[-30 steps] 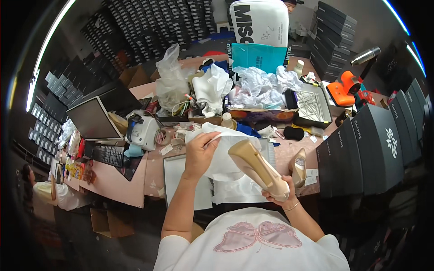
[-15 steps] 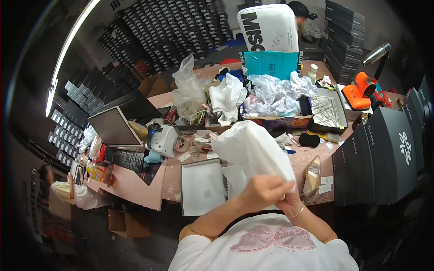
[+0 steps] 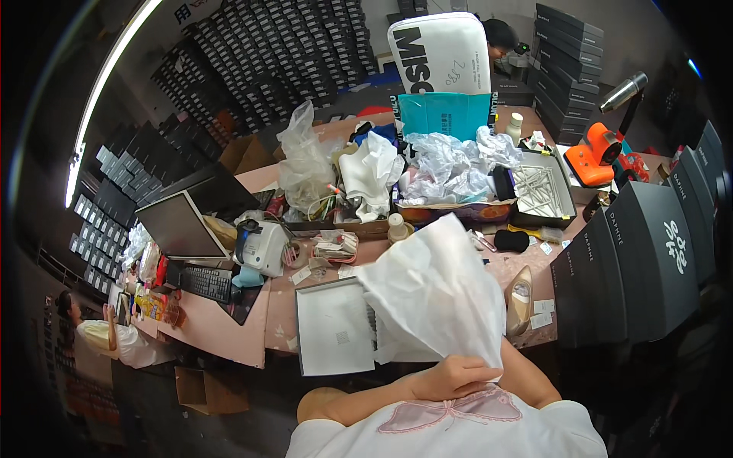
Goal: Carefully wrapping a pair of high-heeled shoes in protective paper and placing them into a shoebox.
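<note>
A thin white pouch or sheet, soft like a dust bag (image 3: pixel 439 294), spreads up in front of my chest. My left hand (image 3: pixel 462 376) is closed on its lower edge. From the right comes my right forearm (image 3: pixel 528 374); the hand itself is hidden in or behind the white material, where a faint pinkish patch shows through. Just right of it stands a beige pump shoe (image 3: pixel 519 301) with its pointed toe away from me. On the left an open grey-edged shoebox part (image 3: pixel 336 328) with a white inside lies on the table, partly covered by the white material.
Dark shoeboxes (image 3: pixel 641 259) rise at the right edge. Along the back are crumpled white tissue (image 3: pixel 450 168), a tray of white sticks (image 3: pixel 542 191) and an orange device (image 3: pixel 595 156). To the left stand a label printer (image 3: pixel 261 248) and a monitor (image 3: pixel 183 229). Another person (image 3: pixel 114 336) is far left.
My right hand has gone from beside the left one to in or behind the white material. The material has opened out wider, and my left hand has come lower and closer to me.
</note>
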`<state>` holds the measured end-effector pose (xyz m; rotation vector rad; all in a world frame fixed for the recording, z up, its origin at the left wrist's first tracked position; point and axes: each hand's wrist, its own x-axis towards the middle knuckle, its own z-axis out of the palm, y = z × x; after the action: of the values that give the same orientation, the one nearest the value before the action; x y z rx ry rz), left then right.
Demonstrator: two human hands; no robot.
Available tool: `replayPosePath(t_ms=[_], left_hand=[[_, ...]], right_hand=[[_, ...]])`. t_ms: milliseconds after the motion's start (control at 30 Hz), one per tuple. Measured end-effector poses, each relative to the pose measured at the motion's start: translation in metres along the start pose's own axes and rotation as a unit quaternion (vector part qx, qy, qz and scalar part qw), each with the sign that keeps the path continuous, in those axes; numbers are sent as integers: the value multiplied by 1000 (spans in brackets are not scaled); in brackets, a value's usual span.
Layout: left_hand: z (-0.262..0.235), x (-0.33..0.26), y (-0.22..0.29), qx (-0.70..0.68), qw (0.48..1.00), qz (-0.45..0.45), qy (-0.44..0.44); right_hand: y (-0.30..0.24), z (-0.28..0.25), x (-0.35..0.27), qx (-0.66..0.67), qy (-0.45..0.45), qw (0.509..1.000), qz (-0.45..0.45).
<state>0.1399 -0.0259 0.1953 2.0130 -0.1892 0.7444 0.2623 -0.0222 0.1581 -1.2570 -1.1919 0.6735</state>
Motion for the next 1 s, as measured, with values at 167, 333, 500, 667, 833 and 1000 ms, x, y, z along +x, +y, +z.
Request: replayPosePath(t_ms=[167, 333, 500, 667, 833, 1000], left_hand=[[5, 0, -7, 62, 994, -16, -89], [-31, -56, -2, 43, 976, -179, 116], [-44, -55, -49, -434, 655, -419, 455], [-75, -56, -69, -503, 605, -340, 515], [-121, -86, -76, -356, 689, -271, 571], [-54, -53, -85, -108, 832, -268, 473]], right_hand=[[28, 2, 28, -76, -8, 997, 11], [6, 3, -6, -167, -8, 983, -77], [7, 40, -3, -258, -33, 955, -144], [27, 32, -12, -267, -13, 955, -130], [28, -73, -58, -234, 74, 968, 43], [-3, -64, -39, 232, 123, 947, 187]])
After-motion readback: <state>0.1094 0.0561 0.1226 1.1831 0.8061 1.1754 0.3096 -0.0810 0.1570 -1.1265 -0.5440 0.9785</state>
